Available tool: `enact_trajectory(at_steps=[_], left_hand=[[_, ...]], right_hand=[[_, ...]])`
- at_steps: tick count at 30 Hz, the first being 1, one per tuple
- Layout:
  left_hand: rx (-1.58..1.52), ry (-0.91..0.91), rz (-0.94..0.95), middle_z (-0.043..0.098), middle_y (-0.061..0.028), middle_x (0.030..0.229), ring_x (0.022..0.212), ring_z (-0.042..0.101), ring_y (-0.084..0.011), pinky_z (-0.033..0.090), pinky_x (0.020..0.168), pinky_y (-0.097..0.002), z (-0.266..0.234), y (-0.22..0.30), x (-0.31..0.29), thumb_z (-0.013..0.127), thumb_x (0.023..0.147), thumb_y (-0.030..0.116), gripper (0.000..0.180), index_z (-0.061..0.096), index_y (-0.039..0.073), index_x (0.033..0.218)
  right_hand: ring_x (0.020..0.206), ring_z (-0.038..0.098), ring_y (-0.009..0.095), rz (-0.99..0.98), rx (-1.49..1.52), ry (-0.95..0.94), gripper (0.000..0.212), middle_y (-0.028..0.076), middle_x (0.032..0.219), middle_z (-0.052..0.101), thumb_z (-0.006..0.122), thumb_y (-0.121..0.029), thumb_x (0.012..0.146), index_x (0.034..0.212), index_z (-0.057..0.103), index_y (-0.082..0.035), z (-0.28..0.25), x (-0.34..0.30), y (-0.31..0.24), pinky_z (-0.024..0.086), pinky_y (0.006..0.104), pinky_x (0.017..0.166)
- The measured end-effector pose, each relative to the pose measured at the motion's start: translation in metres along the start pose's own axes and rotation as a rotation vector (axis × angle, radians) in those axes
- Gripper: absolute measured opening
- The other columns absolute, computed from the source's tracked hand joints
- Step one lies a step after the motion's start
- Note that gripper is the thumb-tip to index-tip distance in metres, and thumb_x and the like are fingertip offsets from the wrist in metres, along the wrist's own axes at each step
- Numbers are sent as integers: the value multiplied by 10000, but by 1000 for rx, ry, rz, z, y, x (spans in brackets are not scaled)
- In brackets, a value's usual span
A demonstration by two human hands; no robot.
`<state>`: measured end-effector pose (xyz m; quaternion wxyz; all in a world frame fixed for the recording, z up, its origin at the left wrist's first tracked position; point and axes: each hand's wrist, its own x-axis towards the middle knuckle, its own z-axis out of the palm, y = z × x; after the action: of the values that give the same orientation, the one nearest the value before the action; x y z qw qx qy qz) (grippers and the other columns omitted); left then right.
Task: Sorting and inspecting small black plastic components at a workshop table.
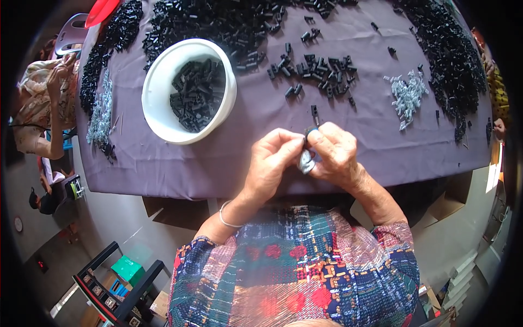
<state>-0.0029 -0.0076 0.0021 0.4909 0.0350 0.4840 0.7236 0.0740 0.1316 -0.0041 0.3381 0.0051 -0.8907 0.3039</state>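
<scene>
Close together near the table's front edge, my left hand and my right hand meet fingertip to fingertip. Both are closed in a pinch around a small black plastic part, mostly covered by the fingers. A shiny pale grey piece shows below the fingertips at my right hand; its kind is unclear. Something bluish sits by my right fingertips. Just beyond them lies a single black part. Left of my hands stands a white round tub containing many black plastic parts.
A loose group of black parts lies ahead, with a large heap at the far side. Clear small pieces are piled right, others left. Black heaps line both table sides. Other people sit at left and right.
</scene>
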Motion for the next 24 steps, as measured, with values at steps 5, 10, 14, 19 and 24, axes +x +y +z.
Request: enact_trajectory(at_steps=[5, 10, 14, 19, 24], left_hand=[[20, 9, -44, 617, -11, 836, 716, 539, -52, 448, 654, -197, -3, -5, -2, 601, 907, 116, 130, 612, -2, 959], [4, -49, -60, 623, -21, 865, 741, 551, -59, 456, 683, -199, -8, -7, -4, 588, 912, 102, 118, 609, 2, 972], [152, -39, 33, 641, -54, 919, 825, 596, -96, 493, 748, -234, -6, 2, -11, 595, 900, 62, 128, 603, -22, 996], [659, 149, 587, 639, -93, 932, 850, 609, -171, 491, 770, -280, -2, 43, -29, 641, 791, -69, 144, 631, -12, 923], [1191, 545, 1093, 661, -77, 824, 752, 614, -162, 481, 652, -275, -24, 97, -13, 721, 741, -30, 195, 675, 44, 915]], right_hand=[[482, 453, 225, -8, 10, -14, 200, 59, 565, 390, 643, -26, 562, 660, 471, -58, 2, -8, -2, 389, 349, 425], [476, 452, 217, -21, 45, -42, 205, 55, 565, 388, 646, -20, 561, 669, 474, -54, 0, -13, -5, 393, 347, 425], [518, 476, 223, -62, 69, -64, 215, 60, 610, 418, 654, -36, 567, 712, 495, -40, 2, -11, -4, 420, 353, 459], [675, 550, 314, 10, 189, 20, 307, 136, 770, 538, 734, -59, 641, 872, 544, 12, -13, -1, 8, 482, 393, 604], [683, 584, 265, 513, 166, 71, 217, 125, 806, 569, 643, 49, 715, 921, 592, 2, -38, -1, 23, 484, 343, 617]])
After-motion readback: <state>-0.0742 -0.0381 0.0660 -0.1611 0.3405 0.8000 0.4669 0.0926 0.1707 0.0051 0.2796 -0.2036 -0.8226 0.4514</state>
